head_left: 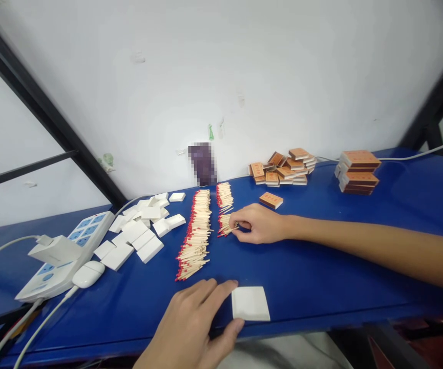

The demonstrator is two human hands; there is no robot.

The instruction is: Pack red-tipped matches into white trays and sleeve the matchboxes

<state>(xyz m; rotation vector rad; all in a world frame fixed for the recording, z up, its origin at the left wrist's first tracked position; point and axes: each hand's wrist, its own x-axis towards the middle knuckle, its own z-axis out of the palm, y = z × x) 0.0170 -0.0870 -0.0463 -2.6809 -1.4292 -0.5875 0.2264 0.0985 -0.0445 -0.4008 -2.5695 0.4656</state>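
Note:
My left hand (196,320) is at the front of the blue table, its thumb and index finger bracketing the left corners of a white matchbox tray (251,303). The fingertips appear to touch the tray's edges. Farther back, my right hand (259,224) has its fingers closed in a pinch on the ends of a small bunch of matchsticks (224,225) with red heads to the left. Behind that bunch is another short row of matchsticks (225,197). A longer row of matches (198,230) runs along their left side. A single orange matchbox sleeve (271,200) lies behind my right hand.
White trays (144,225) are heaped at the left, near a power strip (86,236) with a plugged-in charger (54,251) and a white mouse-shaped device (88,274). Orange matchboxes (286,169) pile against the wall, and more stand stacked (358,171) at the right.

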